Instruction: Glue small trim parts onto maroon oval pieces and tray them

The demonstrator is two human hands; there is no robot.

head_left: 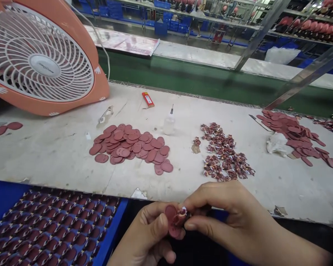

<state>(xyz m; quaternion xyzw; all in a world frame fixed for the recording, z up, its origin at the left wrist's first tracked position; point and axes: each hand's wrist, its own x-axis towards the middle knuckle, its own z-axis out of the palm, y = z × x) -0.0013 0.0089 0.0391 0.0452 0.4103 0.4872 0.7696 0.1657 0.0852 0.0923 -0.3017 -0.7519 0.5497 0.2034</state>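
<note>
Head view: the left hand [145, 232] and right hand [227, 218] firmly pinch a maroon oval tag [171, 214]; a slackened grip could drop it below the white bench [72, 186].

Two hands [145, 232] [224, 212], one fan [44, 65], one bottle [169, 124]

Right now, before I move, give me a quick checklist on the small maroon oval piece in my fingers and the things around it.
1. Grip on the maroon oval piece: ok, pinched between left hand and right hand.
2. Red-and-white bit on that piece: cannot tell how it joins; fingers hide it.
3. Pile of loose maroon ovals: ok, on the worktable ahead.
4. Pile of small red-and-white pieces: ok, right of the ovals.
5. Blue tray: ok, holds rows of maroon pieces, lower left.
</note>
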